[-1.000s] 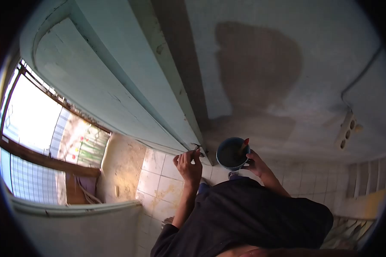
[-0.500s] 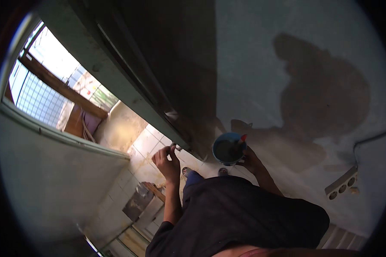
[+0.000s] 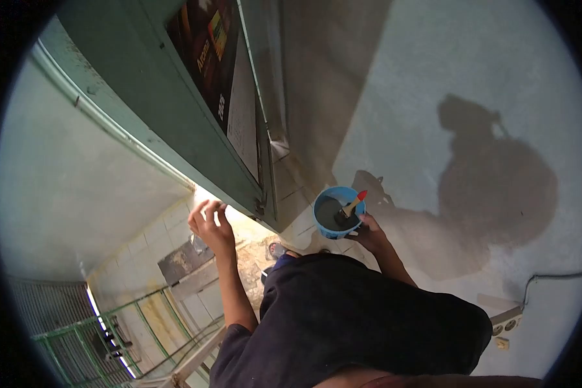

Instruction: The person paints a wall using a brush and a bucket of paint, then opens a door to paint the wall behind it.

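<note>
The 1 view comes from the person's head, facing forward and steeply down. The black shirt (image 3: 362,317) is nearest, across the bottom; the left hand (image 3: 211,226) and right hand (image 3: 370,234) sit farther from the lens, around mid-view. The wide round lens takes in the door (image 3: 139,81) and the wall (image 3: 414,84), bending the door's edges and darkening the corners

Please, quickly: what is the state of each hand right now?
Left hand: fingers curled near the door; whether it grips anything cannot be told.
Right hand: closed, holding the blue bucket.
</note>
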Action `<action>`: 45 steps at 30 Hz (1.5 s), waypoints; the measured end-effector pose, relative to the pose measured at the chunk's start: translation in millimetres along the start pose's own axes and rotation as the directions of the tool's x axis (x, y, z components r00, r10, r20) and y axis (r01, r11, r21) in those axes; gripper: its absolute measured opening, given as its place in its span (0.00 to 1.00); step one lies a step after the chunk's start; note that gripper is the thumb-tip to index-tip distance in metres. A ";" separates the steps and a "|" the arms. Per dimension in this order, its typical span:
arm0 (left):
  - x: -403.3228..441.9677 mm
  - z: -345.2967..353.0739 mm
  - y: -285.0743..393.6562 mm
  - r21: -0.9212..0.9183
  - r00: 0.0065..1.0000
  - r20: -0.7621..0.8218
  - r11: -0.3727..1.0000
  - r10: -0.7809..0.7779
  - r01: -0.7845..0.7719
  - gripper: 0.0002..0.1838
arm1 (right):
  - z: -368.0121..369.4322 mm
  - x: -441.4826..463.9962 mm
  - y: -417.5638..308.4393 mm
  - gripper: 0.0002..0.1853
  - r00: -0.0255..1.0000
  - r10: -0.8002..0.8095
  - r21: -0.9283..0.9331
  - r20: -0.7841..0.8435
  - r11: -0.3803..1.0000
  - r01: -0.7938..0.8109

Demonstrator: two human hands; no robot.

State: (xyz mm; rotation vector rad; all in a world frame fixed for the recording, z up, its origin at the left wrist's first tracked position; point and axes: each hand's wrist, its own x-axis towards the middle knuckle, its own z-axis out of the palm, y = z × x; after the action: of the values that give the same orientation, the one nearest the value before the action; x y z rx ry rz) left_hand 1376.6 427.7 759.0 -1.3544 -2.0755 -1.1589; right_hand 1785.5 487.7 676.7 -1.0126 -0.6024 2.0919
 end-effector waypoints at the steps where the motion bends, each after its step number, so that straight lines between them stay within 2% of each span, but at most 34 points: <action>1: -2.9 -3.5 -1.5 0.023 1.000 -0.027 1.000 -0.010 0.011 0.07 | -8.6 5.3 1.1 0.42 0.999 0.002 -0.009 0.045 1.000 -0.002; 2: -6.7 -5.0 -7.2 0.023 0.998 -0.013 0.998 -0.057 0.057 0.07 | -15.8 10.2 1.7 0.37 0.996 0.004 -0.018 0.089 1.000 -0.002; 5: -10.8 -13.0 -11.6 0.041 0.984 -0.020 0.983 -0.177 0.177 0.09 | -6.8 6.2 -10.1 0.35 0.996 0.006 -0.041 0.087 0.999 -0.003; 7: -14.5 -14.0 -9.9 0.002 0.980 -0.022 0.980 -0.199 0.200 0.11 | -20.2 12.7 -8.1 0.35 0.994 0.025 -0.039 0.105 0.999 -0.021; 9: -20.8 -4.4 -6.2 -0.164 0.951 -0.138 0.953 -0.278 0.255 0.16 | -35.1 20.5 -3.2 0.35 0.992 0.042 -0.024 0.119 0.999 -0.039; 11: -24.1 5.0 -5.6 -0.114 0.965 -0.139 0.971 -0.223 0.208 0.19 | -42.0 25.6 -7.2 0.41 0.991 0.067 -0.049 0.119 0.997 -0.061; 12: -26.4 10.8 -2.3 -0.147 0.963 -0.141 0.967 -0.229 0.208 0.19 | -49.4 28.6 -5.9 0.41 0.990 0.068 -0.049 0.123 0.997 -0.062; 14: -29.8 21.0 2.5 -0.178 0.961 -0.147 0.962 -0.235 0.208 0.19 | -62.6 33.4 -3.0 0.35 0.981 0.056 -0.044 0.184 0.998 -0.048; 17: -25.7 38.0 3.3 -0.255 0.919 -0.245 0.935 -0.309 0.247 0.18 | -59.1 25.3 -9.6 0.34 0.989 0.038 -0.024 0.145 0.999 -0.035; 19: -20.9 43.6 -11.6 -0.303 0.915 -0.212 0.913 -0.342 0.271 0.18 | -72.0 25.5 -10.9 0.35 0.989 0.028 -0.040 0.144 0.999 -0.022; 21: -25.4 55.7 -32.1 -0.239 0.900 -0.316 0.943 -0.301 0.232 0.19 | -76.5 24.4 -12.9 0.37 0.992 0.037 -0.047 0.124 0.998 -0.031; 23: -15.0 47.5 -22.2 -0.228 0.904 -0.346 0.958 -0.249 0.176 0.21 | -80.5 22.7 -16.6 0.39 0.986 0.002 -0.039 0.168 0.999 0.005; 25: -16.8 48.6 -31.9 -0.266 0.893 -0.326 0.937 -0.310 0.228 0.21 | -99.5 26.0 -12.1 0.41 0.985 0.003 -0.017 0.175 1.000 0.000; 27: -13.3 46.6 -30.9 -0.246 0.893 -0.330 0.941 -0.305 0.231 0.20 | -111.5 24.6 -10.0 0.42 0.984 -0.047 0.019 0.173 0.999 0.044; 29: -9.1 46.3 -33.1 -0.241 0.872 -0.361 0.936 -0.331 0.256 0.19 | -119.3 22.1 -9.8 0.42 0.988 -0.008 0.022 0.152 1.000 0.005; 31: -8.3 53.2 -46.0 -0.159 0.835 -0.446 0.947 -0.322 0.280 0.21 | -127.1 17.3 -9.6 0.42 0.991 0.002 0.039 0.136 0.999 -0.007; 34: 0.1 50.0 -54.0 -0.146 0.838 -0.458 0.955 -0.297 0.259 0.21 | -141.8 12.6 -7.8 0.43 0.987 -0.026 0.076 0.156 0.997 0.014; 36: 5.4 50.0 -55.1 -0.227 0.830 -0.398 0.919 -0.390 0.323 0.20 | -137.2 2.1 -10.6 0.43 0.991 -0.038 0.081 0.130 0.996 0.028; 39: 12.3 54.8 -70.9 -0.230 0.843 -0.432 0.943 -0.319 0.239 0.22 | -150.3 4.7 -4.5 0.43 0.992 -0.036 0.083 0.117 0.996 0.027; 43: 13.5 67.6 -91.3 -0.108 0.823 -0.430 0.927 -0.370 0.360 0.21 | -159.3 14.7 -34.3 0.47 0.994 -0.006 0.037 0.112 0.999 0.002; 45: 15.5 65.4 -84.5 -0.123 0.809 -0.442 0.920 -0.386 0.372 0.22 | -166.8 30.6 -53.4 0.47 0.993 0.010 0.021 0.116 1.000 -0.012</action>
State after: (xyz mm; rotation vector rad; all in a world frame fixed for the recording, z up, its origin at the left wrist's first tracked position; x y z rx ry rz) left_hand 1301.3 473.7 696.7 -0.5865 -2.0132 -1.5051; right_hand 1928.7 560.7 600.8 -0.8891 -0.6320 2.1733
